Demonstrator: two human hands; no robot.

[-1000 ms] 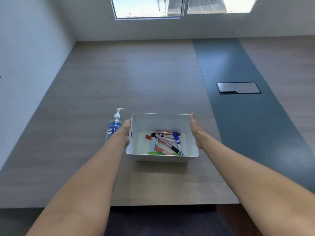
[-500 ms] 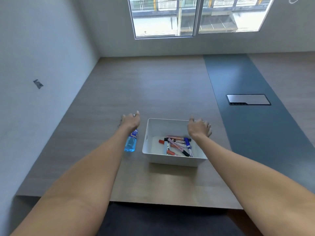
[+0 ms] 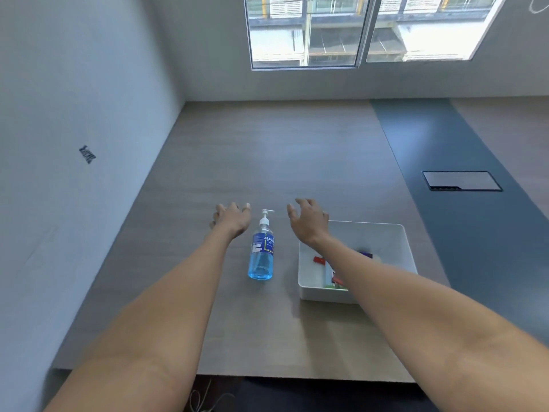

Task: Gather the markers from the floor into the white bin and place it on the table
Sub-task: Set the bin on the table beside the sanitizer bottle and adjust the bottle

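The white bin (image 3: 383, 233) rests on the wooden table (image 3: 267, 162), right of centre near the front edge. Several coloured markers (image 3: 319, 260) lie inside it, mostly hidden by my right forearm. My right hand (image 3: 309, 221) hovers above the bin's far left corner, fingers spread, holding nothing. My left hand (image 3: 231, 218) floats over the table further left, also with fingers apart and nothing in it. Neither hand touches the bin.
A blue pump bottle (image 3: 263, 251) stands between my two hands, left of the bin. A dark blue strip (image 3: 451, 162) runs down the table's right side with a metal cable hatch (image 3: 462, 180). A white wall borders the table at left; a window is behind.
Both hands let go of the bin's sides and lifted away, spreading open. My view swung left, so the bin now sits further right and the bottle shows between my hands.
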